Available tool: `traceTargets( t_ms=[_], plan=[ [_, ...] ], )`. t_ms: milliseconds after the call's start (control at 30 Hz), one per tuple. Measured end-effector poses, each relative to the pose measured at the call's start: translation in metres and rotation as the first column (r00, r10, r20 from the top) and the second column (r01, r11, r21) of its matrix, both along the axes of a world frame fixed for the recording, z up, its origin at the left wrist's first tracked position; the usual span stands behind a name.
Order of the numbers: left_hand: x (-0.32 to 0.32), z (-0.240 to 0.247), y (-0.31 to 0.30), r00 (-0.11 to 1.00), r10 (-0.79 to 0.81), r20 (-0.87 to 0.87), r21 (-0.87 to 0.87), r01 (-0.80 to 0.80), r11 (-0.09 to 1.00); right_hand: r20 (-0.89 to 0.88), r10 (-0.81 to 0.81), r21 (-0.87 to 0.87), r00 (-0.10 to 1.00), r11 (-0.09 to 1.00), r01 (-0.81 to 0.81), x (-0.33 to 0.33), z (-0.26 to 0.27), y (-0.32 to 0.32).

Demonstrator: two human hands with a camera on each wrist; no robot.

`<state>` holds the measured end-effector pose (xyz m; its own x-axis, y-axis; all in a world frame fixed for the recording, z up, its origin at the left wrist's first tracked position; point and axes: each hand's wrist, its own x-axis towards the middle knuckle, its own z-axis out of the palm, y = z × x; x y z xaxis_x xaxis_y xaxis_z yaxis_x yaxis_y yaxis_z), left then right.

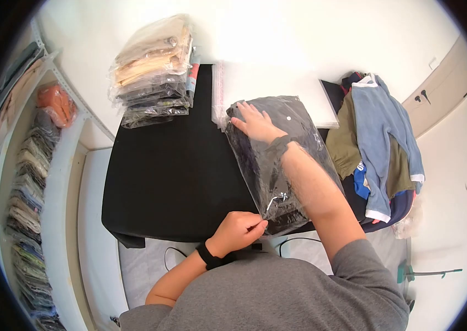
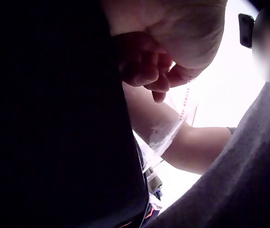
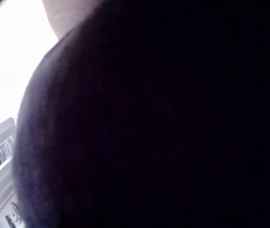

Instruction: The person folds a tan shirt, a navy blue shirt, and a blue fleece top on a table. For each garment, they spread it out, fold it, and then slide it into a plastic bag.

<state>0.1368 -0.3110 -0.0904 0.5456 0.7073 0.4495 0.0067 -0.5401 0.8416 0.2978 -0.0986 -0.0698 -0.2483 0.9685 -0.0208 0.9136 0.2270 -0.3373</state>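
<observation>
A folded dark garment (image 1: 277, 182) in a clear plastic bag (image 1: 271, 208) lies on the black-covered table. My right hand (image 1: 255, 124) rests near its far end, fingers spread straight. My right forearm runs along the bag toward my body. At the bag's near left corner my left hand (image 1: 240, 230) pinches the plastic edge between thumb and curled fingers. In the left wrist view, the left hand (image 2: 158, 61) is beside a clear plastic strip (image 2: 186, 102) with red print, and the right forearm lies behind it. Dark fabric (image 3: 149, 128) fills most of the right wrist view, hiding the right hand.
A tall stack of bagged clothes (image 1: 153, 71) stands at the table's back left. Clear flat bags (image 1: 277, 83) lie at the back middle. Loose clothes, a blue garment (image 1: 379, 121) uppermost, are piled on the right. Shelves (image 1: 65, 182) of bagged clothes line the left wall.
</observation>
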Motion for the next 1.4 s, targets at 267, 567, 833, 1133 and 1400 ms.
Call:
traceTargets(
  t_ms=[267,567,833,1133,1400],
  plan=[
    [-0.002,0.006,-0.002,0.996,0.084,0.008,-0.210,-0.080,0.974,-0.045,-0.035,0.102,0.998,0.994,0.040,0.020,0.008,-0.106],
    [-0.003,0.001,0.000,0.997,0.069,-0.021,-0.170,-0.072,0.983,0.143,0.142,0.086,0.979,0.984,-0.156,-0.006,-0.009,-0.119],
    [-0.008,-0.005,0.000,0.979,0.204,-0.009,-0.302,-0.197,0.933,-0.089,0.141,0.111,0.986,0.985,-0.131,-0.012,-0.003,-0.110],
    [-0.114,0.023,-0.008,0.970,0.078,-0.232,-0.607,-0.207,0.767,-0.744,0.261,-0.382,0.615,0.589,-0.712,0.106,0.085,-0.253],
    [-0.078,0.043,0.068,0.918,0.075,-0.389,-0.739,-0.360,0.569,-0.707,-0.515,-0.308,0.485,0.841,0.445,0.137,0.008,-0.210]
  ],
)
